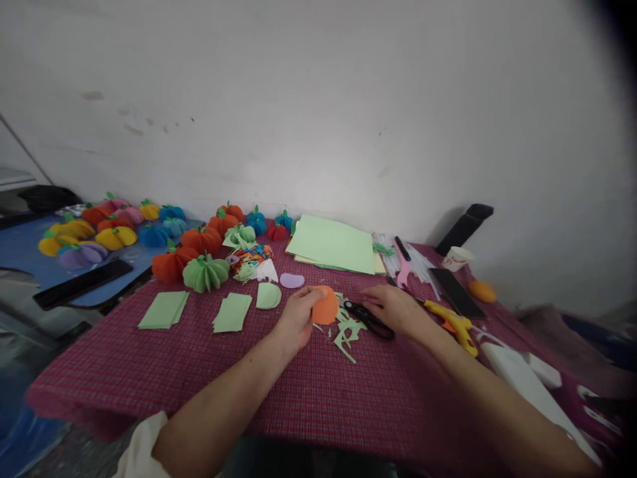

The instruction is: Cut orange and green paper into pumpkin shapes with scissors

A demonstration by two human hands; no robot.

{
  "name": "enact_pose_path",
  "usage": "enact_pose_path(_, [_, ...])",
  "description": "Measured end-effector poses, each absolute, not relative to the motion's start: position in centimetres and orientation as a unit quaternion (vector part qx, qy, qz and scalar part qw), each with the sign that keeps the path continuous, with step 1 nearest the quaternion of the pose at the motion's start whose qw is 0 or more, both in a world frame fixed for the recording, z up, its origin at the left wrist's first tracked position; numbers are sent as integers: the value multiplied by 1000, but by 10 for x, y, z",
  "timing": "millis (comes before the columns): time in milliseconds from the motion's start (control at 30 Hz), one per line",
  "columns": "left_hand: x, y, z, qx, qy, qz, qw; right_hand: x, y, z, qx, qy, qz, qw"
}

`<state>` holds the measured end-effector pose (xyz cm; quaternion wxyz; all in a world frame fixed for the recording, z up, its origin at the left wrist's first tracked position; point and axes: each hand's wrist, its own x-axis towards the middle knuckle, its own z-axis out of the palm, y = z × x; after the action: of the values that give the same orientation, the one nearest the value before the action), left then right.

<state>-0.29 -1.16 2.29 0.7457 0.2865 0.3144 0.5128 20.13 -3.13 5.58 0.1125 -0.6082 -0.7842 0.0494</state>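
Observation:
My left hand (300,311) pinches an orange paper circle (325,307) between thumb and fingers above the table. To its right, my right hand (391,307) hovers over black-handled scissors (371,321), fingers stretched leftward; whether they touch the scissors is hard to see. Pale green paper scraps (348,335) lie between the hands. Left of my left hand are a stack of half-round green pieces (269,296), a purple paper piece (292,280) and two stacks of green paper rectangles (232,313) (163,310).
Finished paper pumpkins (202,240) in several colours crowd the back left. Large green sheets (332,244) rest against the wall side. On the right are a yellow glue gun (454,324), a black phone (455,292), a paper cup (458,257) and a white box-like object (522,382).

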Motion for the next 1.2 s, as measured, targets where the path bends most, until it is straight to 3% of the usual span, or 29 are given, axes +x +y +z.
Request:
enact_pose_path(100, [-3,-10,21,282,311,520,744,171,-36,57,-570,-720,245,312])
enact_pose_path(267, [-1,-8,17,292,294,525,744,129,-40,36,-505,-626,425,415])
enact_pose_path(400, [2,-9,13,303,299,518,742,129,-37,22,-502,-605,444,430])
enact_pose_path(567, [5,-12,8,372,331,509,702,145,-38,21,-545,-697,245,397])
enact_pose_path(667, [5,-13,9,420,342,504,672,151,-40,23,-551,-721,207,365])
enact_pose_path(933, [5,-14,11,420,356,503,666,162,-25,19,-523,-609,386,455])
enact_pose_path(1200, [5,-11,14,448,384,536,604,161,-17,8,-514,-557,441,481])
